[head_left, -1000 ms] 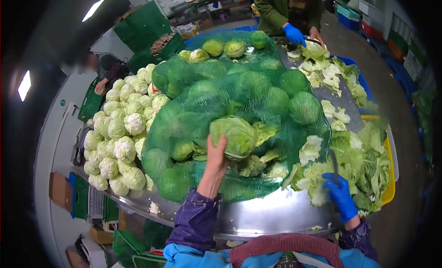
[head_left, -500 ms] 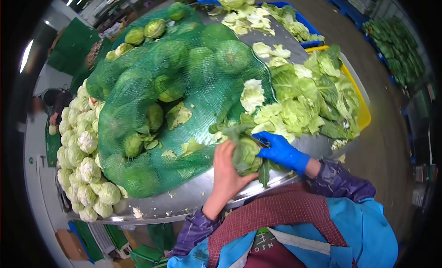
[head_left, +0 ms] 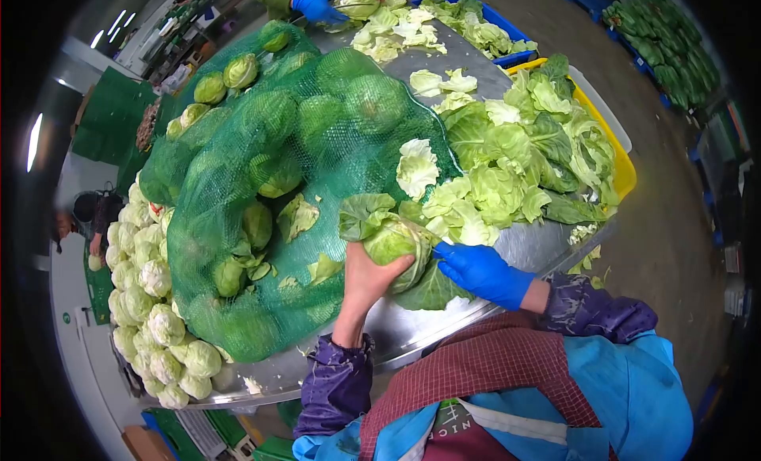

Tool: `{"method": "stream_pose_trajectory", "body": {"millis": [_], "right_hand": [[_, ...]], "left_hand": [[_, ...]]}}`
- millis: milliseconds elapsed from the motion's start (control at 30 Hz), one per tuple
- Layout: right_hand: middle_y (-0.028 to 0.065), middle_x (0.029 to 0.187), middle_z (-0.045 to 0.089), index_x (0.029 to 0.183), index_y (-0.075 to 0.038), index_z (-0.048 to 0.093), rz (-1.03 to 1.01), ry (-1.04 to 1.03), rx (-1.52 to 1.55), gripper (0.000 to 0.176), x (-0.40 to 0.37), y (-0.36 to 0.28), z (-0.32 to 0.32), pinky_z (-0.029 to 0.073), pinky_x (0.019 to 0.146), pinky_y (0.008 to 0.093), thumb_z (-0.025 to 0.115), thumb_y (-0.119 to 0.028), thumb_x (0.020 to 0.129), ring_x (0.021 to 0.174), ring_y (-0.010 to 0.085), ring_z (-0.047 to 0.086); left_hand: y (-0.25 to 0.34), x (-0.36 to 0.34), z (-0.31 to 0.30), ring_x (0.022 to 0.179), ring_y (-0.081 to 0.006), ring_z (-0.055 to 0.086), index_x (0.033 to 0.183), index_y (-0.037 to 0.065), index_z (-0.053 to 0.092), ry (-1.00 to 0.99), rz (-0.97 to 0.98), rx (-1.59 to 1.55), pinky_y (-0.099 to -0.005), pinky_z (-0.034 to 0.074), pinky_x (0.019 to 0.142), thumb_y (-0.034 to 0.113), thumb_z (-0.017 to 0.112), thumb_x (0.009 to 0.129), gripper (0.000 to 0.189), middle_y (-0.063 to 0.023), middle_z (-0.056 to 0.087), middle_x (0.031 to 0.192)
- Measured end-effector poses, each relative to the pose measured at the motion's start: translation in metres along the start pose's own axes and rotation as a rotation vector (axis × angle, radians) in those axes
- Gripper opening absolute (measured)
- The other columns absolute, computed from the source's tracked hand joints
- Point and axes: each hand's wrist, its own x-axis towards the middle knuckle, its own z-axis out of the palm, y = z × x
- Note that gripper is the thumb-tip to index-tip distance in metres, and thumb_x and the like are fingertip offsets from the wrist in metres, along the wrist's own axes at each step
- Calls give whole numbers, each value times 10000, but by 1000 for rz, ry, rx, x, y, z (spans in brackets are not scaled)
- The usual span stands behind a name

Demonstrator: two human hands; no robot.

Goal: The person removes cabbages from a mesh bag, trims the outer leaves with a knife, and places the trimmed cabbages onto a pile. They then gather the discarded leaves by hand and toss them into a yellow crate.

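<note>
A cabbage (head_left: 396,247) with loose outer leaves rests in my bare left hand (head_left: 367,279), whose fingers wrap its left side. My right hand (head_left: 483,275), in a blue glove, is closed at the cabbage's right edge; a small tool may be in it, but I cannot make it out. One large leaf (head_left: 432,289) hangs below the cabbage, near the gloved fingers. Just beyond, a green mesh sack (head_left: 341,168) full of cabbages lies on the metal table (head_left: 515,243). A heap of loose leaves (head_left: 507,175) is to the right.
Trimmed cabbages (head_left: 166,326) are piled at the left. A yellow crate (head_left: 626,172) stands at the right, with a blue crate (head_left: 483,25) of leaves behind it. Across the table, a co-worker's blue-gloved hand (head_left: 319,7) is beside another cabbage (head_left: 358,3).
The cabbage and my left hand have shifted left, and its outer leaves now spread out to the upper left and below. The co-worker's hand shows more fully as the view has shifted.
</note>
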Motion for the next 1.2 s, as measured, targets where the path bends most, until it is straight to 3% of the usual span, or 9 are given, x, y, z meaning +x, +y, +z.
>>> {"method": "stream_pose_trajectory", "body": {"millis": [300, 367, 500, 633, 900, 933, 1000, 1067, 1200], "right_hand": [[169, 780, 641, 1121, -15, 470, 145, -219, -276, 295, 30, 13, 5, 493, 541, 448, 433, -183, 881, 672, 351, 639], [176, 770, 645, 1111, 1, 488, 133, -179, -301, 297, 27, 29, 29, 498, 546, 450, 427, -188, 890, 670, 352, 642], [185, 726, 638, 1123, -28, 502, 164, -175, -293, 297, 23, 38, 28, 486, 537, 464, 433, -205, 894, 636, 352, 636], [178, 701, 622, 1089, -62, 496, 371, -128, -245, 270, 4, 75, -1, 470, 522, 480, 438, -227, 883, 609, 365, 618], [208, 879, 627, 978, -62, 567, 250, 281, -422, 238, 18, 210, -141, 478, 673, 462, 423, -228, 887, 789, 392, 603], [226, 881, 617, 962, -39, 548, 504, 400, -269, 261, 42, 193, -155, 464, 693, 465, 423, -263, 912, 807, 410, 589], [235, 896, 608, 1011, -6, 528, 488, 524, 2, 323, 47, 115, -161, 472, 700, 436, 489, -313, 918, 818, 393, 596], [212, 917, 610, 1101, -20, 524, 197, 475, 235, 313, 41, 99, -128, 477, 702, 408, 505, -257, 897, 811, 337, 613], [179, 1016, 578, 1358, -113, 410, 121, -58, 380, 511, 14, 16, -80, 463, 806, 362, 474, -96, 851, 844, 293, 587]], "left_hand": [[9, -4, 27, 1094, -336, 505, 1224, -53, 425, 58, -92, 53, -405, 398, 947, 259, 809, 593, 802, -221, 511, 1172], [14, -22, 51, 1121, -391, 433, 1283, -51, 372, 298, 120, 474, -449, 366, 944, 296, 816, 574, 906, -252, 463, 1188], [8, -43, 45, 1180, -380, 378, 1355, -62, 261, 294, 169, 334, -459, 319, 1005, 277, 821, 564, 1026, -237, 406, 1250], [-25, -80, 15, 1240, -301, 363, 1409, 18, 215, 306, -211, -568, -394, 267, 1071, 93, 684, 694, 859, -190, 352, 1349], [-34, -79, 9, 1198, -263, 398, 1394, 33, 242, 164, -325, -608, -372, 333, 1018, 79, 668, 704, 812, -178, 365, 1325], [-36, -77, 10, 1194, -266, 403, 1385, 32, 246, 195, -253, -525, -374, 341, 1014, 88, 691, 684, 832, -175, 372, 1311], [-21, -59, 28, 1189, -274, 412, 1374, 32, 237, 180, -142, -471, -379, 351, 1010, 113, 738, 639, 894, -172, 376, 1294], [-12, -53, 34, 1187, -280, 415, 1372, 33, 222, 186, -122, -493, -380, 353, 1011, 130, 762, 614, 936, -172, 374, 1290], [-13, -47, 42, 1213, -287, 384, 1368, 44, 191, 105, 56, -332, -380, 329, 1030, 189, 807, 570, 1018, -178, 354, 1287]]}}
